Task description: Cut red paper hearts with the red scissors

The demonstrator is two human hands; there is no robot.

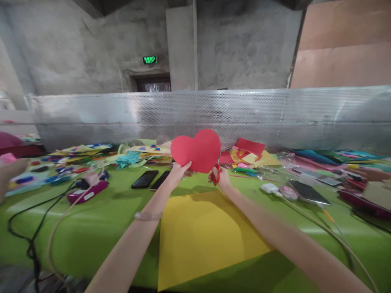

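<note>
My left hand point(179, 171) pinches the lower left edge of a red paper heart point(197, 149) and holds it up above the table. My right hand point(220, 178) is closed on red-handled scissors point(217, 171), whose blades reach up along the heart's right edge. A yellow paper sheet point(201, 236) lies flat on the green table point(100, 219) just below both hands. A clear bracelet sits on my left wrist.
Two black phones point(151, 179) lie left of my hands. Piles of coloured paper scraps point(244, 154) line the perforated metal wall point(275, 110). Cables point(33, 228) trail at left. A tablet point(308, 193), a white case and other people's hands sit at both sides.
</note>
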